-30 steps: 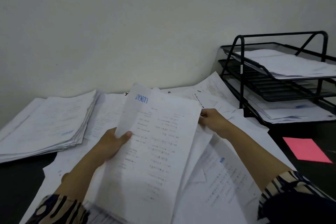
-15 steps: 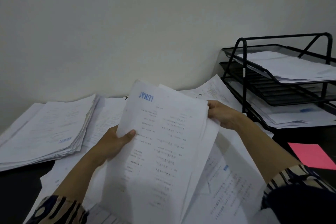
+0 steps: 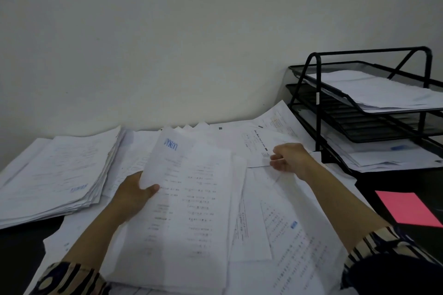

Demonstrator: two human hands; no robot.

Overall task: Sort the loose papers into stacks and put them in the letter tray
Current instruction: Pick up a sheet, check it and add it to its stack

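Your left hand (image 3: 134, 195) sits left of centre in the frame, forearm rising from the lower left in a patterned sleeve (image 3: 69, 279). Its thumb lies curled over the left edge of a sheaf (image 3: 184, 211) of printed sheets, fingers behind the paper, so it is gripping that sheaf. The sheaf tilts toward you, its top edge fanned near the wall (image 3: 167, 43), with a blue logo (image 3: 170, 144) printed upside down near the top.

Your right hand (image 3: 288, 157) is right of centre, the arm reaching up from the lower right. Its fingers are curled in and pinch the near corner of a single sheet (image 3: 261, 143) that lies among the loose papers (image 3: 287, 223) spread over the bench (image 3: 393, 179). That hand is clear of the sheaf, with a gap of paper between them.

A thick stack (image 3: 55, 175) lies at the left edge of the frame, its sheets slightly splayed. The black wire tray (image 3: 316, 93) stands at the right against the wall, three tiers high: papers lie in the top tier and the bottom tier, while the middle tier shows bare mesh. A pink note (image 3: 407, 208) lies on the dark bench in front of the tray, at the right edge.
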